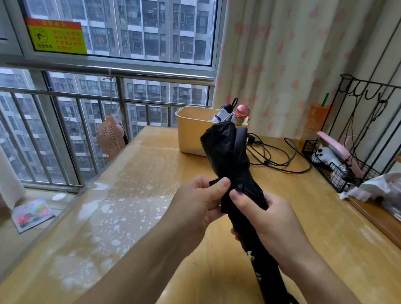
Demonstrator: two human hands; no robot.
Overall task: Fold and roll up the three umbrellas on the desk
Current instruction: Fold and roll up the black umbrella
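A black folding umbrella [229,153] is held up above the wooden desk [307,214], canopy bunched at the top, black handle [272,290] pointing down toward me. My right hand [270,221] grips the umbrella around its middle, thumb on the fabric. My left hand [199,197] pinches the umbrella's black strap and a fold of cloth at its left side. Two more folded umbrellas, one with a black handle [226,108] and one with a pink knob [242,112], stand in a cream bin [191,133] at the desk's far edge.
Black cables [277,155] lie behind the umbrella. A wire rack [332,166] with small items stands at the right, beside a crumpled plastic bag [382,185]. A small orange fan [110,136] hangs off the desk's left edge by the window railing. A curtain [291,52] hangs behind.
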